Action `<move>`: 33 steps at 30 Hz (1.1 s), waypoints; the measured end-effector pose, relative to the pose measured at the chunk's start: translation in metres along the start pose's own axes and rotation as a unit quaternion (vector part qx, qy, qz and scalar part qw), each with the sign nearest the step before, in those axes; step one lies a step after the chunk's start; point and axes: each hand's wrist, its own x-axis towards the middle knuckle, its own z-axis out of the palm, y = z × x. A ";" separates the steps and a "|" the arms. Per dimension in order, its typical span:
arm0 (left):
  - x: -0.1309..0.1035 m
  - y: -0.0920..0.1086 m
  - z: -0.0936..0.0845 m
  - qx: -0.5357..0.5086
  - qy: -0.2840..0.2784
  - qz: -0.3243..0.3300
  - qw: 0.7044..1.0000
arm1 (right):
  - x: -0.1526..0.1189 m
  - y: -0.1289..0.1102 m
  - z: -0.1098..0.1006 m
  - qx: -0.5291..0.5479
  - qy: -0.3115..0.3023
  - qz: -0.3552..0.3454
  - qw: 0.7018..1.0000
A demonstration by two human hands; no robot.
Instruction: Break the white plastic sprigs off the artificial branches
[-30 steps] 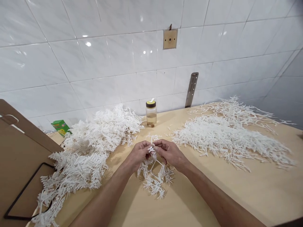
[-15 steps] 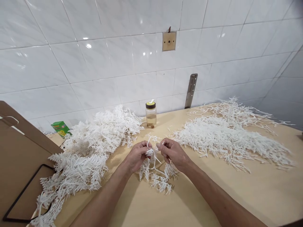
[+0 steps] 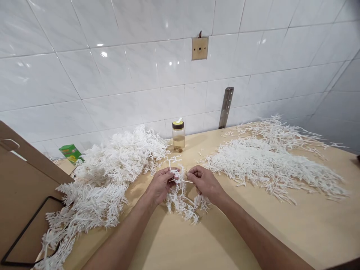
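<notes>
Between my hands is a white artificial branch (image 3: 184, 202) with bare forked stems and bushy, needle-like tips. My left hand (image 3: 160, 186) is closed, thumb and fingers pinching the branch near a tufted tip; the stem's upper fork sticks up past the fingers. My right hand (image 3: 206, 183) has its thumb and index finger pressed together beside a thin stem end of the same branch; whether a small piece sits in that pinch I cannot make out. The branch's lower tufts hang just above or on the table (image 3: 180, 243), below both hands.
A large heap of bushy white branches (image 3: 123, 157) lies left, and a flatter pile (image 3: 270, 161) lies right. A lidded bottle (image 3: 178, 138) stands behind my hands. At the left are a green box (image 3: 70, 153) and a cardboard box (image 3: 25, 187). A metal bracket (image 3: 226, 108) leans at the tiled wall.
The branch has turned and risen a little in my left hand, its upper fork shifting left. A thin stem now points right toward my right hand's fingertips. Both hands stay nearly in place.
</notes>
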 end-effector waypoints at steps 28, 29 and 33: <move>-0.008 0.000 0.012 0.252 0.035 0.140 0.957 | -0.011 -0.025 0.009 0.050 0.061 -0.008 0.997; -0.009 0.001 0.011 0.258 0.023 0.145 0.955 | -0.010 -0.024 0.011 0.060 0.054 -0.009 0.997; -0.007 0.002 0.007 0.269 0.006 0.135 0.953 | -0.007 -0.017 0.014 0.100 0.038 -0.019 0.994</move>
